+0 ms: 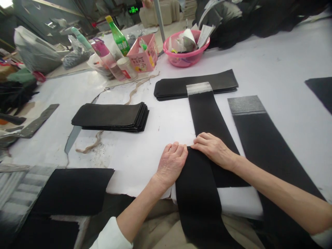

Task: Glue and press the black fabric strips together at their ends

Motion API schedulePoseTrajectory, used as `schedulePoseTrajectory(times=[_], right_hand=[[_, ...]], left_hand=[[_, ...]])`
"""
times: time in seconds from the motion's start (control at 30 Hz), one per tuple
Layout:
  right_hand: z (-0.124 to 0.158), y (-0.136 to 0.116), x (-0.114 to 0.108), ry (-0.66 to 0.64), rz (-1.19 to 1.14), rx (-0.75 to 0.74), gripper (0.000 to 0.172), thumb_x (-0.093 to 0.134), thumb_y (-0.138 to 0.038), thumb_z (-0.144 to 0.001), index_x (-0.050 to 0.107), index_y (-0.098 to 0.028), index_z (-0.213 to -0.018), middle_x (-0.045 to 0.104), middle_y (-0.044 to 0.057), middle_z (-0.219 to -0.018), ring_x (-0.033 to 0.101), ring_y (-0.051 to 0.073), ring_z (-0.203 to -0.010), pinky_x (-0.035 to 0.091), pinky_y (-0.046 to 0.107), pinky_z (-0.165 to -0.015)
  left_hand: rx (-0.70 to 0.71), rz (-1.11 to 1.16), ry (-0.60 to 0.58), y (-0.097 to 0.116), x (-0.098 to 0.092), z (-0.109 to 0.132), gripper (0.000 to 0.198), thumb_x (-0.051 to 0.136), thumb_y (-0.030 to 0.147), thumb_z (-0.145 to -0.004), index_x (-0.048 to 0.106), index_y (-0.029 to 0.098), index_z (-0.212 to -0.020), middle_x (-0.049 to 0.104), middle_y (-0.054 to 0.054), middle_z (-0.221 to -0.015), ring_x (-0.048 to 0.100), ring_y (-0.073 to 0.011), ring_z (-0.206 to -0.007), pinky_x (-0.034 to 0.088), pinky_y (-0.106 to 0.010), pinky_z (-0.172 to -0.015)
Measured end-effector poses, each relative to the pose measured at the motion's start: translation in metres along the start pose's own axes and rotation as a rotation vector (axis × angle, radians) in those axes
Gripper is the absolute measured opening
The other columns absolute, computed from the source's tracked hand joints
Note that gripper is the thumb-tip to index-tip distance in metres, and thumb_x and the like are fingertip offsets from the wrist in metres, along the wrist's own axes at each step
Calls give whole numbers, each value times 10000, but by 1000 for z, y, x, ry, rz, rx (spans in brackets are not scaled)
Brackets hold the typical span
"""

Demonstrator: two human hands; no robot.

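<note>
A long black strip of material [198, 193] hangs from the table's near edge down over my lap. At the top left corner of this strip, my left hand [171, 162] is closed with its fingers curled. My right hand [215, 150] pinches the same top edge a little to the right. Under my right hand lies another black strip [207, 114] with a whitish end band. Farther right is a wider black strip [264, 138] with a grey end band. What my fingertips press on is partly hidden.
Two stacks of black pieces, one left [109, 116] and one farther back [176, 84], lie on the white table [135, 152]. At the back stand a pink basin [185, 58], a pink box [142, 57] and a green bottle [118, 36]. Dark fabric [75, 190] lies at lower left.
</note>
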State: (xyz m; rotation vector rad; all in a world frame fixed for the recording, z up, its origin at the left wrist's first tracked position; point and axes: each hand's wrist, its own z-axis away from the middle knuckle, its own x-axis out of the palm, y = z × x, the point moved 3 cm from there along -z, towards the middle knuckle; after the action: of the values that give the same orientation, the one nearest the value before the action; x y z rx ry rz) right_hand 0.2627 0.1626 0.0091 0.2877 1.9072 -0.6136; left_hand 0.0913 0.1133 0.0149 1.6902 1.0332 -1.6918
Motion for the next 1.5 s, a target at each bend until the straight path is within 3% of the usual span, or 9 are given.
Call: schedulePoseTrajectory(times=[0.37, 0.6, 1.5], right_hand=[[2, -1, 3, -23, 31, -16, 234, 439, -175, -1023, 657, -113, -1081, 591, 94, -953, 483, 235, -923, 424, 362, -814], [1, 3, -3, -89, 51, -44, 183, 496, -151, -996, 663, -108, -1058, 598, 96, -971, 483, 243, -944, 434, 370, -826], [14, 15, -9, -20, -35, -8, 270, 397, -163, -1035, 659, -127, -981, 600, 100, -953, 511, 226, -910, 459, 356, -813]], left_hand=[[22, -13, -25, 2, -2, -3, 365, 510, 196, -964, 497, 152, -1326, 574, -84, -1065, 509, -258, -1096, 446, -404, -954], [52, -32, -32, 4, -4, -6, 343, 453, 150, -983, 491, 114, -1322, 567, -99, -1176, 482, -247, -1169, 415, -403, -1006], [59, -13, -108, 6, -5, -13, 449, 505, 207, -961, 424, 186, -1402, 539, -86, -1062, 502, -257, -1048, 452, -409, -920]])
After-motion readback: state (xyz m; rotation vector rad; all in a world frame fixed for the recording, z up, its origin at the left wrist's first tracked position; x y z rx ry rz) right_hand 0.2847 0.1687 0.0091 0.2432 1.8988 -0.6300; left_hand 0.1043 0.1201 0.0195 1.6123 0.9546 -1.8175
